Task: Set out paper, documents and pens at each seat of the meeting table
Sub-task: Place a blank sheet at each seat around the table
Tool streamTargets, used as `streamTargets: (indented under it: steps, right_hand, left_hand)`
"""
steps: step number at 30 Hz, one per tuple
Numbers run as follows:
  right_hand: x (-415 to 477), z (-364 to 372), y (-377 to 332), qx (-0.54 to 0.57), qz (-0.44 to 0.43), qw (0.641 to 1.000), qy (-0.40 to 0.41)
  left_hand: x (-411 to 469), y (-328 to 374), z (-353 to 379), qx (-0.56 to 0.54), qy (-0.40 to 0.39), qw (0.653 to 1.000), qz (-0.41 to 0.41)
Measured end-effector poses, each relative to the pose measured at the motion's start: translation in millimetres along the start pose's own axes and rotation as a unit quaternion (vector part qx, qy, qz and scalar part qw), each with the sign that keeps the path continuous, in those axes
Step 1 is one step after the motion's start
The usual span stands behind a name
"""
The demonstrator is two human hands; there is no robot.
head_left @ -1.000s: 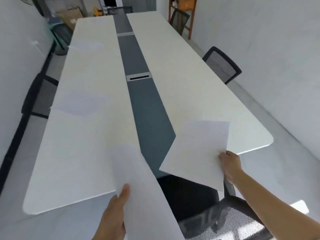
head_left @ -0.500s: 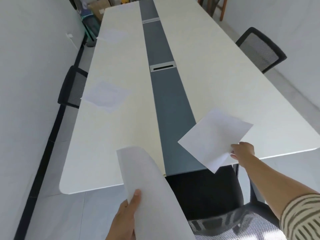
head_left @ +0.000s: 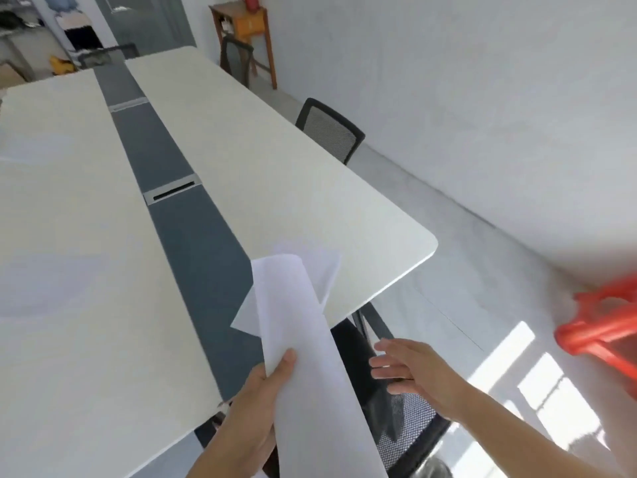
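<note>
My left hand [head_left: 250, 405] grips a curled stack of white paper [head_left: 303, 357] near the table's near end, thumb on top. Behind the stack a single white sheet [head_left: 325, 270] lies on the long white meeting table [head_left: 282, 174], at its near end by the dark centre strip. My right hand [head_left: 410, 369] hovers empty with fingers spread, just off the table edge above a black mesh chair [head_left: 406, 419]. On the left half of the table lie two faint white sheets, the near sheet [head_left: 51, 284] and the far sheet [head_left: 32, 148].
Black mesh chairs stand along the right side, one [head_left: 331, 131] mid-table and one [head_left: 236, 62] farther back. A wooden stand [head_left: 246, 25] is against the far wall. A red plastic stool [head_left: 610, 326] stands on the floor at right. A cable slot [head_left: 172, 193] sits in the centre strip.
My right hand has let go of its sheet, which now lies on the table's near end, and has drawn back empty. The view has swung right; the left hand's stack moved toward the centre.
</note>
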State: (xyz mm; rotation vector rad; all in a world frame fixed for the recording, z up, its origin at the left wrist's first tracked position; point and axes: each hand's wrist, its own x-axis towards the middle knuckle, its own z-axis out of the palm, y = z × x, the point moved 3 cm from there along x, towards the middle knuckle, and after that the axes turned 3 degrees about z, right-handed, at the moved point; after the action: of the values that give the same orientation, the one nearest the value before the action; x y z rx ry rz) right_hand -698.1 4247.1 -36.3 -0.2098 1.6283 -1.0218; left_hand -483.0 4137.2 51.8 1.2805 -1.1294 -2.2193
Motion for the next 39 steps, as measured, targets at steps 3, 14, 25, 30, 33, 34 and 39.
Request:
streamTargets:
  steps: [3, 14, 25, 30, 33, 34, 39]
  right_hand:
    - [-27.0, -34.4, 14.9, 0.06, 0.003, 0.997, -0.038]
    - [-87.7, -259.7, 40.0, 0.235, -0.083, 0.967, 0.054]
    - [-75.0, -426.8, 42.6, 0.324, -0.094, 0.91, 0.241]
    - [-20.4, -472.2, -6.1, 0.285, -0.105, 0.921, 0.244]
    - [8.2, -506.7, -51.6, 0.273, -0.119, 0.923, 0.244]
    - [16.3, -518.5, -67.8, 0.269, -0.12, 0.924, 0.243]
    - [53.3, -566.3, -148.2, 0.265, -0.139, 0.931, 0.211]
  left_hand:
    - [4.8, 4.6, 57.0, 0.025, -0.072, 0.997, 0.006]
    - [44.3, -54.3, 286.3, 0.139, -0.133, 0.981, 0.027]
    - [117.6, -100.8, 423.9, 0.185, -0.151, 0.971, -0.017]
    - [190.3, -87.9, 454.8, 0.156, -0.117, 0.981, -0.021]
    - [247.8, -77.2, 480.0, 0.127, -0.09, 0.988, -0.024]
    - [263.8, -68.6, 493.8, 0.128, -0.091, 0.987, -0.019]
    - [336.4, -7.0, 555.5, 0.14, -0.105, 0.984, 0.017]
